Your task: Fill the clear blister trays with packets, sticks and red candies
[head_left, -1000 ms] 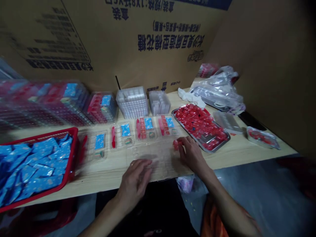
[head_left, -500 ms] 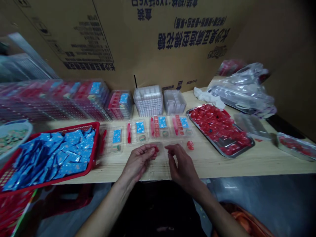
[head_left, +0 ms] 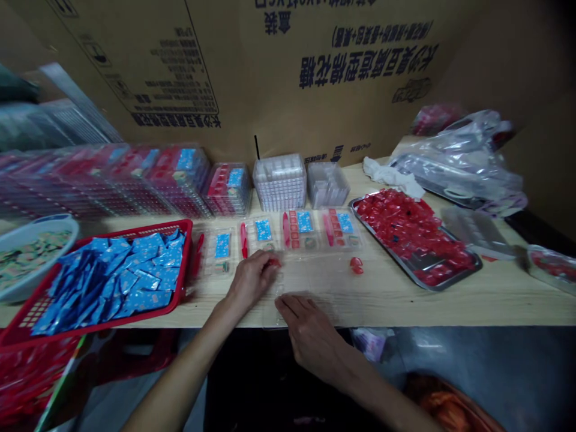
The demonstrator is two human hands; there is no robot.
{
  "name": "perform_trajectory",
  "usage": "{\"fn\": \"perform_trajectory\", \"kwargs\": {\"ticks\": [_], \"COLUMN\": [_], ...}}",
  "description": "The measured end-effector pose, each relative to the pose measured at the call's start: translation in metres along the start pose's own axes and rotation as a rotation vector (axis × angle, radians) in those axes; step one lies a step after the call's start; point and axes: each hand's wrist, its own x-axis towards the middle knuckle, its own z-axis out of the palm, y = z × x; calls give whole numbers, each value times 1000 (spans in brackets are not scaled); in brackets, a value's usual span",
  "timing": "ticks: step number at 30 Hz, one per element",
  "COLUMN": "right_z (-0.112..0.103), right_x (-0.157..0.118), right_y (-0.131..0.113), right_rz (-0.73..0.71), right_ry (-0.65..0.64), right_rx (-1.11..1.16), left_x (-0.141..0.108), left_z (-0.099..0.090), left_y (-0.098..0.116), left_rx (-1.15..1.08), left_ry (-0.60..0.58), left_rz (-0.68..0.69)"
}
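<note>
My left hand [head_left: 252, 277] is closed, its fingertips pinching a small red piece [head_left: 274, 262] whose kind I cannot make out. It is above the left part of an open clear plastic tray [head_left: 317, 273] in front of me. My right hand [head_left: 310, 327] rests over the tray's near left part, fingers stretched out close together and nothing visible in them. A loose red piece [head_left: 356, 265] sits at the tray's far right. Behind the tray stand several partly filled clear trays [head_left: 301, 231] with blue packets and red strips.
Left are a red basket [head_left: 186, 264] of blue packets and a pale bowl [head_left: 72, 246] of small colourful pieces. A metal tray [head_left: 411, 279] of red pieces stands right. Stacked clear trays [head_left: 279, 183] line the back before a large carton [head_left: 261, 78].
My right hand has moved down and left onto the tray's near part. My left hand has shifted slightly up, still pinching red. The view has shifted slightly left.
</note>
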Motion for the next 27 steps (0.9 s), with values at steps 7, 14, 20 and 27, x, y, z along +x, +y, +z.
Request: {"fn": "perform_trajectory", "kwargs": {"ticks": [7,14,20,27], "right_z": [0,-25,-56,-53], "right_x": [2,1,-13,-9], "right_y": [-1,17,96,105], "right_rz": [21,110,746,604], "right_ry": [-17,152,398,387], "right_rx": [31,106,-299,-229], "left_x": [9,-2,-5,17], "left_z": [13,21,17,65], "left_y": [-21,-22,19,76], "left_rx": [93,209,77,-615], "left_ry": [-105,44,229,-50], "left_rz": [172,266,184,-356]}}
